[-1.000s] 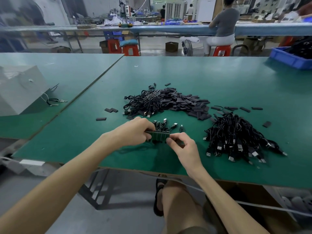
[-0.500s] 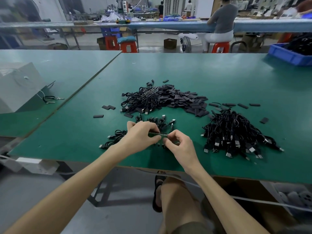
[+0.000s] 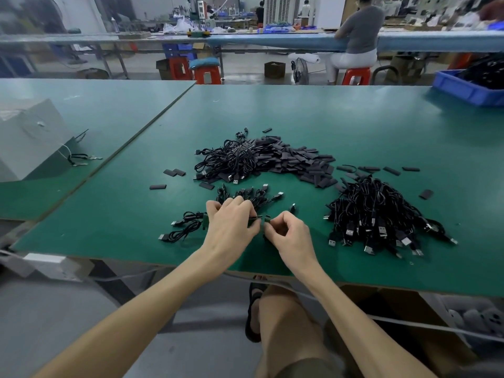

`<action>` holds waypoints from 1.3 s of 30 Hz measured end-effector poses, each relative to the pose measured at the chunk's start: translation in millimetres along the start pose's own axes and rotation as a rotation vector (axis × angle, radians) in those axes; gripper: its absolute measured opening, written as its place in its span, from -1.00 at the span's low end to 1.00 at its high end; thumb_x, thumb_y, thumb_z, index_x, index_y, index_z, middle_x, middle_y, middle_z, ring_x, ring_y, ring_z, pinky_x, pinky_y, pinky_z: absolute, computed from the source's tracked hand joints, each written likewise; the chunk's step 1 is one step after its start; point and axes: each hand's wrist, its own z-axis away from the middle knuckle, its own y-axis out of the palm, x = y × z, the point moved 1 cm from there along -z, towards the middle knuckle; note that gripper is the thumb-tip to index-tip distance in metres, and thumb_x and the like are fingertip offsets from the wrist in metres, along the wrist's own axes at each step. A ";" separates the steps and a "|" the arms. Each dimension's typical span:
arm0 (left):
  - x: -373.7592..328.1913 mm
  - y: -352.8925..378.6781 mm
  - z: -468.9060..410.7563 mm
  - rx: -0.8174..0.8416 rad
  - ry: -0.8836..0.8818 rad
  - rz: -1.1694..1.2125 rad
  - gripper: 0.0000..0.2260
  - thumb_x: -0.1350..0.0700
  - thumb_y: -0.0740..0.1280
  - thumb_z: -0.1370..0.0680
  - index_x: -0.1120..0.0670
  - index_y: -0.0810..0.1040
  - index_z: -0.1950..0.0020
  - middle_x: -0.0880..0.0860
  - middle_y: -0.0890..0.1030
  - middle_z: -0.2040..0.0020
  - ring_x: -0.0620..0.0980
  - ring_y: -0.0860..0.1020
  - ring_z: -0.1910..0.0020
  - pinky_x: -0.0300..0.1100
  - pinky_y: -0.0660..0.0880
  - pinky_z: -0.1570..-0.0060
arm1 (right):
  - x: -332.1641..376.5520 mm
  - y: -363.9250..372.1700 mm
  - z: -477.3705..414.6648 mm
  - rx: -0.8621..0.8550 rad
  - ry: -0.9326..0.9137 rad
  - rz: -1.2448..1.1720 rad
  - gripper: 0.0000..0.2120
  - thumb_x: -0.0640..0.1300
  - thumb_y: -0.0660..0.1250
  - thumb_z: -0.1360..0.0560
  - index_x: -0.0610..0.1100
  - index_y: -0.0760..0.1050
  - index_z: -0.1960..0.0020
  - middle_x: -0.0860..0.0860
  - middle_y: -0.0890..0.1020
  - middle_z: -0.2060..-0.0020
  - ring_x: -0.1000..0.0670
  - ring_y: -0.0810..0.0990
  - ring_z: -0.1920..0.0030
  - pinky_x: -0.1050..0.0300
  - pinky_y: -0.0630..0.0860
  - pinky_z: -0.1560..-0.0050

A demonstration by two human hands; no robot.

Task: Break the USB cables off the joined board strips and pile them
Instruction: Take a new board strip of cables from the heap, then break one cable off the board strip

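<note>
So the big green table (image 3: 327,115) holds everything. On its right side sits the big pile of loose cables (image 3: 379,216), and that looks like the place for the finished ones. Farther back is another heap of cables mixed with flat black pieces (image 3: 261,159).

Near the front edge, both hands meet over a thin green board strip (image 3: 256,218). The left hand (image 3: 231,225) is curled around the strip, with cables (image 3: 182,227) trailing out to its left. The right hand (image 3: 289,234) pinches the very end of the strip with its fingertips; the last little piece looks like it is just coming apart there.

To do this well, hold the long part steady with the left hand. Pinch close to the join with the right, then bend quickly so it breaks clean. Don't tug on the wire itself, as I think it could pull loose. Then drop the freed cable on the right pile.
</note>
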 end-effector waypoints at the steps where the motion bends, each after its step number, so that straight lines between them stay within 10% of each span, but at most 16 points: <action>1: 1.7 1.9 2.9 -0.009 0.014 -0.051 -0.89 -0.04 0.34 -0.61 -0.04 0.51 0.06 -0.14 0.49 0.08 -0.06 0.46 -0.04 -0.06 0.14 -0.12 | -0.4 0.2 0.4 -0.009 -0.001 -0.003 -0.79 -0.13 0.46 -0.56 -0.10 0.51 0.21 0.11 0.56 0.38 0.21 0.48 0.38 0.34 0.41 0.31; 9: 64.1 -6.8 27.9 -0.089 0.107 -0.255 -0.90 0.02 0.47 -0.55 0.00 0.60 0.04 -0.06 0.58 0.02 0.04 0.53 -0.03 0.02 0.24 -0.16 | -0.1 -4.3 -4.2 -0.061 0.000 -0.177 -0.92 -0.07 0.35 -0.64 0.03 0.61 0.00 0.11 0.69 0.07 0.12 0.59 0.05 0.22 0.49 0.02; 14: 65.6 -20.4 7.2 0.136 0.041 -0.181 -0.65 -0.30 0.27 -0.56 -0.06 0.64 0.09 -0.14 0.54 -0.01 -0.05 0.48 -0.06 -0.04 0.13 -0.15 | 3.1 -0.4 -4.4 -0.043 -0.015 -0.191 -0.87 -0.10 0.25 -0.70 -0.02 0.52 0.01 0.13 0.74 0.05 0.09 0.59 0.13 0.20 0.47 0.03; 24: -0.8 30.3 -127.5 0.243 0.047 0.068 -0.64 0.30 0.15 -0.65 0.18 0.42 -0.45 0.16 0.46 -0.37 0.18 0.50 -0.26 0.09 0.47 -0.25 | 2.3 -0.1 -4.1 -0.071 0.024 -0.190 -0.82 -0.07 0.29 -0.68 0.02 0.61 0.06 0.04 0.65 0.35 -0.10 0.60 0.22 0.12 0.51 0.13; 31: 3.5 73.4 -196.8 0.265 0.086 -0.174 -0.57 0.43 0.19 -0.55 0.29 0.35 -0.42 0.23 0.42 -0.42 0.25 0.40 -0.40 0.06 0.39 -0.31 | -2.4 0.8 -8.2 -0.032 0.022 -0.167 -0.81 -0.08 0.31 -0.67 0.01 0.59 0.10 0.02 0.65 0.36 0.09 0.59 0.32 0.33 0.44 0.23; 39: 7.8 82.0 -197.9 0.127 0.194 -0.272 -0.92 0.19 0.36 -0.61 0.17 0.54 0.07 0.16 0.66 0.05 0.21 0.60 0.01 -0.03 0.41 0.02 | -2.8 1.1 -9.4 -0.024 0.024 -0.173 -0.85 -0.09 0.33 -0.66 -0.04 0.61 0.07 0.03 0.66 0.37 0.08 0.61 0.30 0.29 0.48 0.20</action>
